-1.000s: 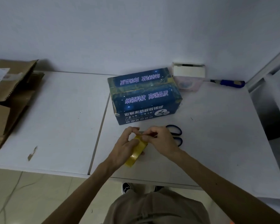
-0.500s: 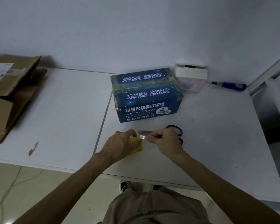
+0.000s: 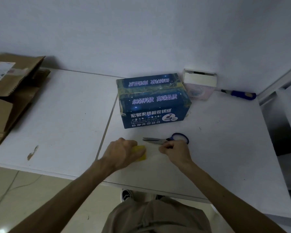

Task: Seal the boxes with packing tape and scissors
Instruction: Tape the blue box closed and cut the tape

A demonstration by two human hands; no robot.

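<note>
The blue box [image 3: 151,101] with white print stands on the white desk [image 3: 65,115], right of the seam between two tops and towards the far wall. Glossy tape already runs along its top seam and down its ends.

Near the front edge, the left hand [image 3: 123,153] has its grip closed over the yellow tape roll [image 3: 140,153], fingers curled round it so only the right side of the roll shows. The right hand [image 3: 175,151] sits just right of it, its grip pinched together at the fingertips on the end of a faint clear tape strip [image 3: 152,151], which is hard to make out.

The scissors [image 3: 160,140] lie flat on the desk just beyond the right hand, blades pointing left and closed, with one blue handle ring showing.

Far right by the wall are a small white and pink box [image 3: 199,84] and a blue-handled tool [image 3: 238,94]. Brown cardboard boxes [image 3: 12,91] sit at the far left.
</note>
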